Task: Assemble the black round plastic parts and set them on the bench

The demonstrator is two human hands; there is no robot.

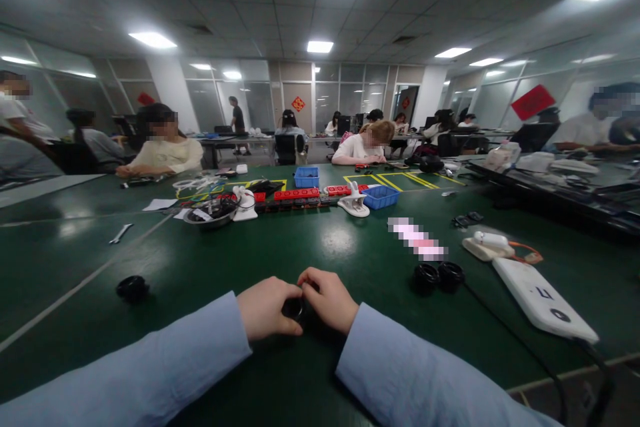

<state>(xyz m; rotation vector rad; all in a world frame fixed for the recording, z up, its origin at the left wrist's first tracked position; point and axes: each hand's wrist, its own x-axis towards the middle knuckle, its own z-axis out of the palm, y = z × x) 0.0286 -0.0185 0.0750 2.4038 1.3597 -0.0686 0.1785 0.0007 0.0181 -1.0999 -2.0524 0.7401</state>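
- Clock: 12 = away from wearer, centred on the black part [294,309].
- Grip: left hand [267,307] has the black part between thumb and fingers. Right hand [330,299] has curled fingers meeting the left fingertips at the part's 12 to 1 side; can't tell if it's pinching the part too.
- Part location: between the hands, just above or on the green table [340,240], can't tell which. Near edge of table side, low centre of view.
- Part axis: mostly covered by fingers. A curved glossy edge shows toward 3; long axis and facing not readable.
- Left pose: forearm in from 8, back of hand up, thumb on near side toward 3 to 4.
- Right pose: forearm in from 4, wrist bent, fingers toward 10, thumb tucked against index.
- Around it: black knob [133,288] at 9, pair of black round pieces [439,276] near 3, white power bank [543,300] at 3 further out.
- Further: wrench [121,233] between 9 and 10, metal bowl [210,219] with cables between 10 and 11, red strip [297,194] at 12, blue bin [381,197] between 1 and 2.
- Co-worker [367,145] seated across, at 1.
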